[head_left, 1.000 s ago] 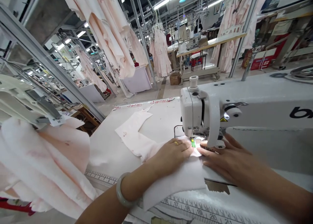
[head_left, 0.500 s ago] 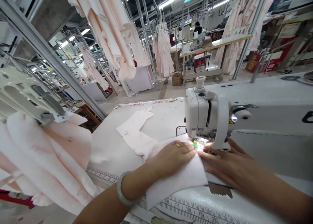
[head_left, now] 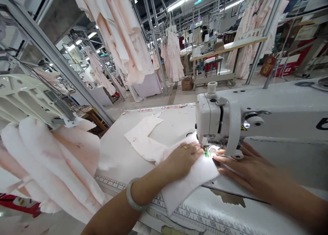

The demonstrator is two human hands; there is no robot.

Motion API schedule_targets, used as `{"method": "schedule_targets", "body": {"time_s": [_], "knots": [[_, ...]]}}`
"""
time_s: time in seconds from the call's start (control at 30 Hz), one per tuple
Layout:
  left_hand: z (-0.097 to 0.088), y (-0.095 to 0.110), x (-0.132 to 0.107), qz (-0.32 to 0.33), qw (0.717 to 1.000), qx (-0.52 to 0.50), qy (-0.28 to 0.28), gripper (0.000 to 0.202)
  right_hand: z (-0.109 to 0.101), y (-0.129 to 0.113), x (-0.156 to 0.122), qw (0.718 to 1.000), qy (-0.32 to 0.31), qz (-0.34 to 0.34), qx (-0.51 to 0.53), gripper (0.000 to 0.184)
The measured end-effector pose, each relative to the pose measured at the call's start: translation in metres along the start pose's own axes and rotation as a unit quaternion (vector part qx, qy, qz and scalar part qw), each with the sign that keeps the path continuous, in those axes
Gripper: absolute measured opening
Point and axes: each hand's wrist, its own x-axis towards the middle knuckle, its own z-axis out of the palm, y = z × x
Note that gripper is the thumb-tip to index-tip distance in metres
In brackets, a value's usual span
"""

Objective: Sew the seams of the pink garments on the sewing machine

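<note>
A pale pink-white fabric piece (head_left: 194, 180) lies on the sewing table, its edge under the lit needle area of the white sewing machine (head_left: 212, 122). My left hand (head_left: 183, 158) rests flat on the fabric just left of the presser foot, fingers stretched toward it. A bright green part (head_left: 206, 152) shows at the foot. My right hand (head_left: 243, 166) lies to the right of the needle, fingers extended beside the fabric edge, partly behind the machine's white curved guard. Farther left on the table is an angled fabric piece (head_left: 143, 135), partly covered by my left arm.
Pink-white garment pieces (head_left: 56, 159) hang from a clamp hanger (head_left: 38, 101) at the left. More pink cloth (head_left: 120, 36) hangs overhead. A printed ruler (head_left: 187, 214) runs along the table's front. Other workstations and a cardboard box (head_left: 187, 83) stand beyond.
The fabric under the needle has moved farther back, and its near corner has swung right. My left hand has shifted slightly with it, and my right fingers are drawn a little away from the fabric.
</note>
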Motion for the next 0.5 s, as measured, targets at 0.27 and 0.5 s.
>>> {"method": "schedule_targets", "body": {"time_s": [0.27, 0.5], "knots": [[-0.001, 0.008, -0.002, -0.039, 0.999, -0.010, -0.001, 0.056, -0.003, 0.009, -0.004, 0.993, -0.085, 0.063, 0.058, 0.043], [-0.056, -0.028, -0.030, -0.378, 0.925, 0.032, 0.021, 0.045, -0.003, 0.015, 0.000, 0.992, -0.078, 0.057, 0.081, 0.039]]}}
